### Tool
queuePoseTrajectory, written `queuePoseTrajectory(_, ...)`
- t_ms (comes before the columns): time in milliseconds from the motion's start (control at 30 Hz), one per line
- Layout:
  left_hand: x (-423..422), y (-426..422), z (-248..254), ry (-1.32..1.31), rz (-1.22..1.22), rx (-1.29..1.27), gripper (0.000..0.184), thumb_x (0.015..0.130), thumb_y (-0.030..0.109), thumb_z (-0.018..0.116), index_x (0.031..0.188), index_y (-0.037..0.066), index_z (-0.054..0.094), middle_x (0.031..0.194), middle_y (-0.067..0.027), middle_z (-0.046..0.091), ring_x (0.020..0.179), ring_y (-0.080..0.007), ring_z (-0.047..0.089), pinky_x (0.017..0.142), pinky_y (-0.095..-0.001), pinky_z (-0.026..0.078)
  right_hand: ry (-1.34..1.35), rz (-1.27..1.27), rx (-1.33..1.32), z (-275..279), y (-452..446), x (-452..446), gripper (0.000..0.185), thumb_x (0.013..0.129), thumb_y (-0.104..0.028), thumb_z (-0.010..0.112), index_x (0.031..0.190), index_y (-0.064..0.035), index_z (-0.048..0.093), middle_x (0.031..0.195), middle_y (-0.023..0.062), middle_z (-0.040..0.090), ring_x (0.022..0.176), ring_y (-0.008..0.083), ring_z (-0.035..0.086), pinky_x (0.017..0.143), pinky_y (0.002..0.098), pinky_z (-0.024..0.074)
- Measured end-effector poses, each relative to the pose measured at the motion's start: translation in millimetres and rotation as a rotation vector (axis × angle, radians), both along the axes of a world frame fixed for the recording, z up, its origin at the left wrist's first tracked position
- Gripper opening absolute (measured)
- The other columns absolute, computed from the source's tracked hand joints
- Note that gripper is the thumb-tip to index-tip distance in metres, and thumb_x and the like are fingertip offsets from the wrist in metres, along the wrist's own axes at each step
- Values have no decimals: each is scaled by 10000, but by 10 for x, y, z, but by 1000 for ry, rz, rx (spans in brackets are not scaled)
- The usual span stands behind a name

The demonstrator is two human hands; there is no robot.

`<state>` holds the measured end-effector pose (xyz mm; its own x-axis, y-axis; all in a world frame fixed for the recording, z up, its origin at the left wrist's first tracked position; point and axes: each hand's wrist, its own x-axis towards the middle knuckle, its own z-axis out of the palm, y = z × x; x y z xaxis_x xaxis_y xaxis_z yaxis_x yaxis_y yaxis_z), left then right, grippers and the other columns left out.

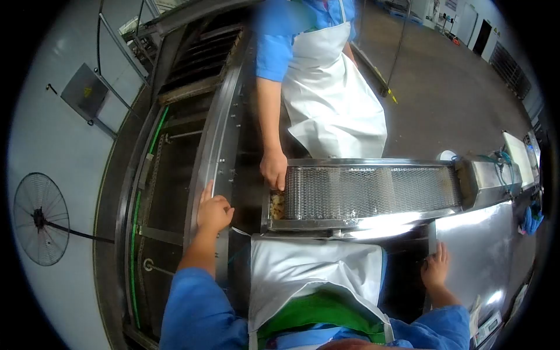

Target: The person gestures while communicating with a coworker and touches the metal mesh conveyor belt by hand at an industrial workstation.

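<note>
My left hand (213,212) is at the long metal rail (205,157) of the large machine on the left. Its index finger points forward along the rail and the thumb stands apart; I see nothing held in it. Over on the right, my right hand (436,267) lies with fingers stretched out on the edge of a shiny steel table (475,245). Between my hands, just beyond my white apron (312,259), runs a wire-mesh conveyor belt (373,189) in a steel frame. Small yellowish-brown pieces (276,205) lie at its left end.
A co-worker in a white apron (332,87) stands across the belt, one hand (273,168) at its left end. A steel housing (489,179) closes the belt's right end. Slatted trays (201,58) sit on the left machine. A wall fan (41,219) is far left.
</note>
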<state>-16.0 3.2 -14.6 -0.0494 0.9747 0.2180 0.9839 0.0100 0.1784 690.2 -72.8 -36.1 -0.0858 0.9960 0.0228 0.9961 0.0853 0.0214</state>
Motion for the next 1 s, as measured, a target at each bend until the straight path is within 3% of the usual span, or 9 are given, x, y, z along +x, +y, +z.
queuePoseTrajectory(500, 8, 7, 44, 0, -10, -26, 105, 701, 192, 785, 656, 113, 733, 933, -26, 717, 1407, -327, 376, 1160, -491, 304, -66, -4, 33, -95, -35, 56, 108, 751, -47, 628, 836, 11, 660, 1562, 175, 305, 1442, 410, 279, 1159, 549, 287)
queuePoseTrajectory(1000, 42, 11, 43, -13, 13, -24, 107, 715, 193, 763, 677, 97, 735, 933, -35, 717, 1392, -338, 388, 1151, -512, 301, -40, 36, 117, -42, -26, 23, 112, 701, -35, 624, 803, 11, 633, 1521, 186, 362, 1406, 431, 333, 1127, 561, 329)
